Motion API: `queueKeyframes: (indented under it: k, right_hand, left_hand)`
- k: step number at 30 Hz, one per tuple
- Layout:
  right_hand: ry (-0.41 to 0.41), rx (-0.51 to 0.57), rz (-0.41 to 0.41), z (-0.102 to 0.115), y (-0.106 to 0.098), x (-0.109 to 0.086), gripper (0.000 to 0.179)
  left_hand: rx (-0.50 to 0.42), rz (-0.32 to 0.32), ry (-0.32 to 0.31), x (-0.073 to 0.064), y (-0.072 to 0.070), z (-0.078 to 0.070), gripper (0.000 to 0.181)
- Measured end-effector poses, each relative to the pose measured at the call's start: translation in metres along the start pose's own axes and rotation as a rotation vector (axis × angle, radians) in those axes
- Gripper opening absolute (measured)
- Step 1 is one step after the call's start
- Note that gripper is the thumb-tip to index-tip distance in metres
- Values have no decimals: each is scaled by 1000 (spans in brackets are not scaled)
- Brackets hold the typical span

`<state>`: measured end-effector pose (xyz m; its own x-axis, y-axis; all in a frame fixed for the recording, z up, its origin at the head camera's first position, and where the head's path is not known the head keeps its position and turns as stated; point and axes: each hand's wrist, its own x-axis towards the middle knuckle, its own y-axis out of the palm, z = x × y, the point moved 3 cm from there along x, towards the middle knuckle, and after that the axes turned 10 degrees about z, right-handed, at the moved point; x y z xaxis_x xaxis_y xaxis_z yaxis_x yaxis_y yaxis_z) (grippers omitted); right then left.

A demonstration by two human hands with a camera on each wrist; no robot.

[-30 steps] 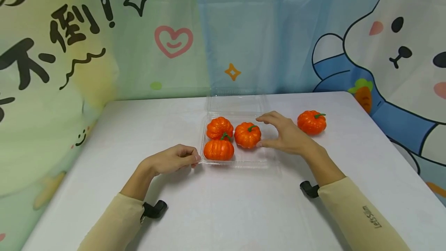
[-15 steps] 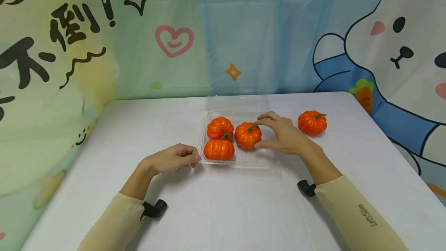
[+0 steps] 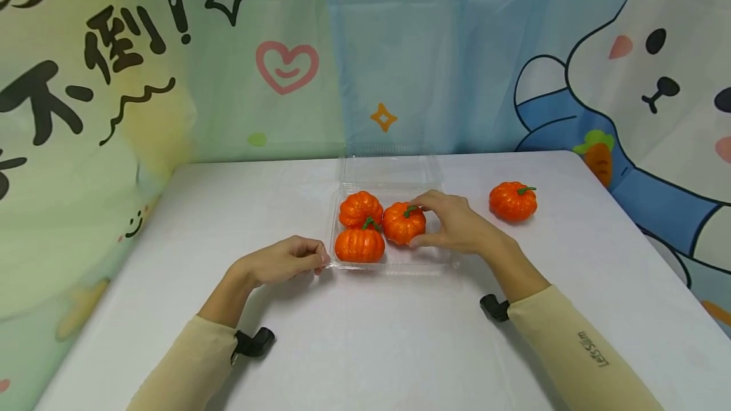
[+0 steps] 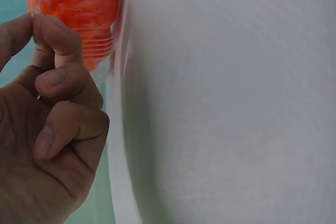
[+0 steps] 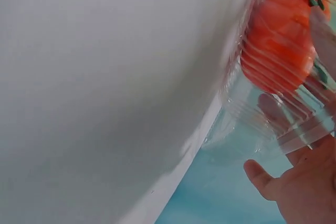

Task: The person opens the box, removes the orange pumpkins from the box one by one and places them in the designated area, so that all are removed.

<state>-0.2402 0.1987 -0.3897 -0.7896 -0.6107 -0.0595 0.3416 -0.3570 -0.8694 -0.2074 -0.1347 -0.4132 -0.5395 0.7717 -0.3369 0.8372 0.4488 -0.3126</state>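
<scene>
A clear plastic clamshell box (image 3: pixel 402 267) lies with its lid folded back on the table. Two small orange toy pumpkins sit in its left half, a rear one (image 3: pixel 360 208) and a front one (image 3: pixel 357 246). My left hand (image 3: pixel 284 260) pinches the box's front left corner; the left wrist view shows thumb and forefinger (image 4: pixel 47 30) meeting at the rim. A third pumpkin (image 3: pixel 400 227) stands to the right of those two, inside the box. Around its right side my right hand (image 3: pixel 457 224) holds it between thumb and fingers. In the right wrist view the ribbed wall partly hides those fingers.
Another orange pumpkin (image 3: pixel 511 202) with a green stem rests on the white table (image 3: pixel 377 341), right of the box. The raised lid (image 3: pixel 391 170) reaches the table's back edge. A printed curtain (image 3: pixel 400 49) hangs behind.
My right hand has moved left and closed around the third pumpkin, which has shifted slightly left towards the other two. The left hand stays at the box corner.
</scene>
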Motion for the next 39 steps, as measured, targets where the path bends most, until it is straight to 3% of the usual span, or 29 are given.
queueKeyframes:
  k: [18,29,39]
  right_hand:
    - [-36,-47,-39,5,-6,-2,62]
    - [-121,20,-98,8,-17,-11,64]
    - [-241,7,-214,9,-28,-22,62]
  left_hand:
    - [14,-10,-10,-1,-1,-1,27]
    - [8,-3,6,-1,-2,-1,26]
    - [-4,-5,-7,-1,-1,0,26]
